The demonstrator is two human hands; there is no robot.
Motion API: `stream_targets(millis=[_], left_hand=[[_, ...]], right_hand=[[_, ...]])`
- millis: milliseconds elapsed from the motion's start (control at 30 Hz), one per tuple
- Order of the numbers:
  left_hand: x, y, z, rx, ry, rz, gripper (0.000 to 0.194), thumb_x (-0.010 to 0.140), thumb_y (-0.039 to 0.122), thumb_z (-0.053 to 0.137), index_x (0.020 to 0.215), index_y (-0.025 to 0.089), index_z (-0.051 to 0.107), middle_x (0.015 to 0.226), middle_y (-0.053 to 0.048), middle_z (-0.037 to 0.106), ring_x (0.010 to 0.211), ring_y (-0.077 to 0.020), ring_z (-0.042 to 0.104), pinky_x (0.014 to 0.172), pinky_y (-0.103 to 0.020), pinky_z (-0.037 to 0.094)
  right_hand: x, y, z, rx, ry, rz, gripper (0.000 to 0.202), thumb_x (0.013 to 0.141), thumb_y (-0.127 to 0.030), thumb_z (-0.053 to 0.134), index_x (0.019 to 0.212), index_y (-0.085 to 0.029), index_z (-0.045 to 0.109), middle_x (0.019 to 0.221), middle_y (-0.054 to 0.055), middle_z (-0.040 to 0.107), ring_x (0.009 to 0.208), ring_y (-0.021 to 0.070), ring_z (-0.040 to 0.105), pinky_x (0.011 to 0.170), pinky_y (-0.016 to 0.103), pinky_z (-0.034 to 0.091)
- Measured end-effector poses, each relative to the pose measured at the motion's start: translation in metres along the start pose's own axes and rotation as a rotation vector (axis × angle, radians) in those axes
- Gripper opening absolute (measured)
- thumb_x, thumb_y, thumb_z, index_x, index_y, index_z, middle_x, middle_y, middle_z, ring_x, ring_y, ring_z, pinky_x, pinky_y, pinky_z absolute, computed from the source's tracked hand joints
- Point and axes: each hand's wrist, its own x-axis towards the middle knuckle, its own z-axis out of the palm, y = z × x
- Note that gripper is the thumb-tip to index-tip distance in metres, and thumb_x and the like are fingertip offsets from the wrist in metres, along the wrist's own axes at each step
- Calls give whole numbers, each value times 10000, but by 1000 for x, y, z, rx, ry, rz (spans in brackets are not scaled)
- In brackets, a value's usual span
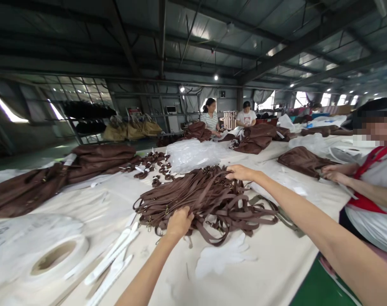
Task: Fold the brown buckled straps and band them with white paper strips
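A heap of long brown straps (pixel 193 191) with small brass-coloured metal clips lies on the cloth-covered table in front of me. At the heap's near side, my left hand (pixel 179 222) is closed on straps, its fingertips partly hidden among them. My right hand (pixel 239 173) reaches to the far right edge of the heap, with its fingers closed at the strap ends. Small bundled brown pieces with white ties (pixel 153 165) lie behind the heap to the left. Thin white sheets (pixel 220 257) rest just in front of it.
Left of me are a white roll of tape (pixel 57 259) and white strips (pixel 117 250). Brown bags (pixel 100 163) and clear plastic (pixel 196 154) lie beyond. A co-worker (pixel 374 178) handles a brown bag (pixel 303 161) at right; two other people (pixel 210 117) stand across the table.
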Motion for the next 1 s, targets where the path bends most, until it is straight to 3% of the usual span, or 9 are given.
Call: stream_targets(millis=[133, 233, 400, 500, 567, 667, 800, 900, 1000], left_hand=[[-7, -7, -30, -153, 73, 27, 117, 880, 263, 534, 838, 217, 632, 834, -42, 734, 851, -225, 693, 802, -316, 492], [-13, -8, -71, -306, 206, 69, 257, 890, 370, 508, 1023, 202, 649, 1057, -57, 742, 1018, -223, 678, 930, -319, 490], [-28, 8, -160, -798, 518, 243, 618, 878, 592, 488, 1310, 158, 575, 1379, -133, 609, 1310, -295, 521, 1117, -445, 369], [-38, 26, -202, -967, 467, 366, 657, 907, 620, 462, 1397, 184, 511, 1449, -154, 547, 1377, -305, 453, 1135, -509, 316], [-44, 40, -220, -1051, 354, 452, 605, 939, 611, 428, 1360, 191, 543, 1368, -158, 615, 1341, -294, 493, 1118, -530, 325], [-54, 56, -236, -1194, 148, 535, 487, 942, 551, 497, 1149, 139, 654, 1006, -120, 733, 1017, -230, 673, 1006, -463, 454], [-72, 68, -242, -1362, -3, 583, 221, 912, 335, 630, 916, 113, 625, 723, 9, 608, 614, -99, 620, 748, -311, 555], [-81, 74, -238, -1463, -40, 555, 172, 963, 272, 551, 888, 121, 584, 713, 13, 587, 536, -78, 586, 576, -226, 523], [-89, 79, -226, -1549, -56, 502, 233, 988, 284, 517, 832, 120, 574, 591, 55, 475, 408, -37, 444, 407, -134, 365]], right_hand=[[32, -52, -24, 85, 248, -91, 162, 843, -323, 494, 843, -183, 575, 734, -11, 556, 685, 148, 500, 651, 256, 397], [49, -98, -58, 149, 352, -213, 263, 874, -404, 460, 948, -179, 573, 796, -9, 564, 687, 136, 485, 646, 252, 395], [42, -179, -105, 172, 159, -494, 334, 793, -455, 632, 886, -134, 639, 641, -40, 519, 566, 96, 423, 554, 227, 333], [26, -215, -110, 202, 100, -571, 339, 810, -453, 651, 926, -135, 670, 598, -65, 483, 497, 66, 359, 490, 201, 275], [14, -228, -108, 271, 89, -610, 341, 828, -458, 655, 949, -140, 670, 581, -76, 449, 475, 56, 321, 462, 195, 240], [-3, -236, -105, 400, 69, -628, 320, 848, -451, 650, 940, -144, 650, 550, -89, 392, 461, 56, 301, 441, 192, 230], [-20, -237, -95, 425, 6, -578, 245, 755, -301, 721, 926, -150, 632, 588, -72, 473, 499, 74, 413, 449, 192, 323], [-25, -239, -74, 464, -25, -514, 275, 692, -212, 739, 936, -163, 623, 690, -46, 561, 556, 86, 498, 474, 194, 391], [-29, -244, -45, 609, 35, -424, 175, 738, -233, 707, 863, -171, 602, 664, -36, 562, 542, 92, 512, 472, 202, 408]])
